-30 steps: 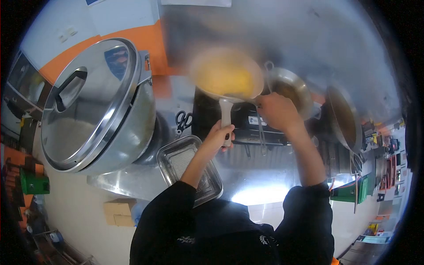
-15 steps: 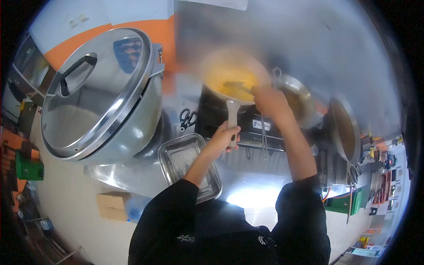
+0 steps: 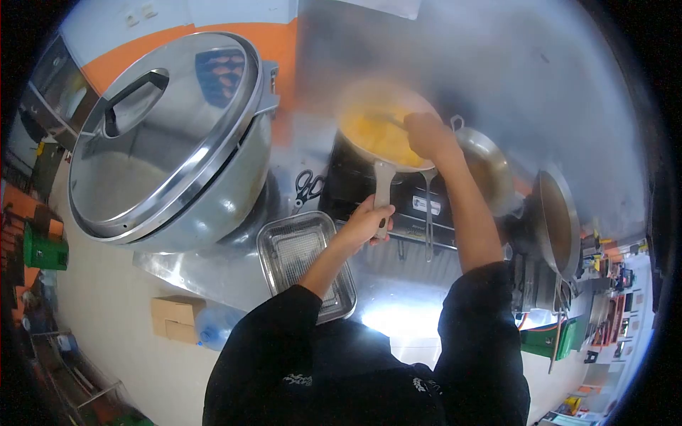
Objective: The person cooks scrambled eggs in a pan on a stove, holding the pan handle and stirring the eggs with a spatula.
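Note:
My left hand is wrapped round the pale handle of a frying pan, which sits on a black stove. Yellow food, perhaps egg, covers the pan's inside, and steam blurs its far side. Over the pan's right side, my right hand grips a spatula whose blade is in the yellow food. The blade is smeared by motion and steam. A long thin metal utensil handle hangs in front of the stove, just right of the pan handle.
A large lidded metal pot fills the left side. Scissors and a wire-lined metal tray lie between it and me. Right of the frying pan stand a metal pan and a wok. A cardboard box is on the floor.
The spatula has shifted up toward the pan's far side, and my right hand has risen slightly with it. My left hand keeps its hold on the handle. The whole view has shifted slightly.

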### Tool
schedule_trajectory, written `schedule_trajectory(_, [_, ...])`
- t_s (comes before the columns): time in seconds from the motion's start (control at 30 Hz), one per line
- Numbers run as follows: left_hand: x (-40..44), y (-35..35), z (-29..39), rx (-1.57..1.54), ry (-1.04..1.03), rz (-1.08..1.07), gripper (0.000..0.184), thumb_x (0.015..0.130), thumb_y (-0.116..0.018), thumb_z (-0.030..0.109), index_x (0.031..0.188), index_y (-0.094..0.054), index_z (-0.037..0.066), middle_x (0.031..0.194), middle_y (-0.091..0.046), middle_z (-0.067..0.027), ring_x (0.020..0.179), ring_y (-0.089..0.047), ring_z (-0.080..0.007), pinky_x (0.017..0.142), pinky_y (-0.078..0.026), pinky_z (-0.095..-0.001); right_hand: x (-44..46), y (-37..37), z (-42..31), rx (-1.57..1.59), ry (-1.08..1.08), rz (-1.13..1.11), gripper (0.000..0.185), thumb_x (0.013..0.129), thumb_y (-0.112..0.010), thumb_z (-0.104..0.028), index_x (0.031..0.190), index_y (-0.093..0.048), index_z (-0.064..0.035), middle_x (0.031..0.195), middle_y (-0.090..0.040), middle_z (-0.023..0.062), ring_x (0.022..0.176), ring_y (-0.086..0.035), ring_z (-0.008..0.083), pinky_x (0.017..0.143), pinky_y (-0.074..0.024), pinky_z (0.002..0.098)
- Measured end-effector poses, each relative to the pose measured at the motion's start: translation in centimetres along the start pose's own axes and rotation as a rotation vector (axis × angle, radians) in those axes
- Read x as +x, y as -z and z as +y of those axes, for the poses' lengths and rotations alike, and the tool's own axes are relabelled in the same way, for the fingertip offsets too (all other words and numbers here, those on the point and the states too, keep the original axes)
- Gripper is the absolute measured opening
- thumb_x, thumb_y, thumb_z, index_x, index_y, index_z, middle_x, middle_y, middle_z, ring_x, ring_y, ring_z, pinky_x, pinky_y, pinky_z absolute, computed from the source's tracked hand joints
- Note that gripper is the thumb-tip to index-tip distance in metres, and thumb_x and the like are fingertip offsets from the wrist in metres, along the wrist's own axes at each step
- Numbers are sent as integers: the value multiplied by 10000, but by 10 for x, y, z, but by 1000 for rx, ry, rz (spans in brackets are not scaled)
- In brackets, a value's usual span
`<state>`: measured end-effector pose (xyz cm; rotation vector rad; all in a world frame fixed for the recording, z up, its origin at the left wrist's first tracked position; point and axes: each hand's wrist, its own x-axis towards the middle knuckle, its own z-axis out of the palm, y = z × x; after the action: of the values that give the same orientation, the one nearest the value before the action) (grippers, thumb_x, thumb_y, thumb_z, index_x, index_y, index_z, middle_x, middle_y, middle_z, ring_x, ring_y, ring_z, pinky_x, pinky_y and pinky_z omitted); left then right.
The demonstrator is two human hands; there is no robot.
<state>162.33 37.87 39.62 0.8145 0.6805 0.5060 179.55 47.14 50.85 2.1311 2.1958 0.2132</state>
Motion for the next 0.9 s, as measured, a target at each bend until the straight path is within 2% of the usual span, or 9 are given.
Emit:
schedule_trajectory(0.2, [1, 1, 1, 10, 6, -7, 205, 887, -536, 243, 1031, -446, 127, 704, -484, -7, 522, -465, -100, 364, -319, -235, 9, -10, -3, 22, -34, 5, 195, 765, -576, -70, 949, -635, -51, 929, -653, 183, 886, -641, 333, 759, -515, 447])
schedule_trajectory(0.37, [7, 3, -7, -19, -35, -11, 210, 886, -541, 234, 1026, -444, 111, 704, -492, -14, 517, -469, -102, 347, -322, -231, 9, -39, 14, 30, -68, -13, 247, 784, -539, -82, 1019, -615, -67, 919, -651, 193, 878, -643, 333, 766, -513, 450])
schedule_trajectory(0.5, [9, 5, -8, -3, -34, -22, 232, 891, -525, 242, 1053, -443, 98, 694, -544, -41, 499, -551, -149, 335, -316, -240, -16, -59, 23, 68, -32, 55, 279, 812, -492, -89, 1073, -587, -77, 920, -645, 200, 868, -642, 343, 763, -514, 460])
schedule_trajectory(0.6, [4, 4, -4, -4, -30, -13, 236, 885, -530, 238, 1049, -443, 91, 699, -543, -46, 506, -552, -152, 335, -316, -243, -42, -48, 13, 112, -113, 40, 285, 822, -474, -89, 1087, -582, -84, 919, -642, 199, 869, -639, 354, 753, -515, 470])
schedule_trajectory(0.9, [2, 1, -3, -13, -36, -6, 223, 870, -532, 232, 1023, -447, 93, 708, -525, -47, 496, -530, -148, 335, -307, -245, -90, -22, 14, 133, -130, -30, 291, 817, -489, -98, 1094, -579, -102, 928, -638, 205, 841, -636, 367, 726, -513, 485])
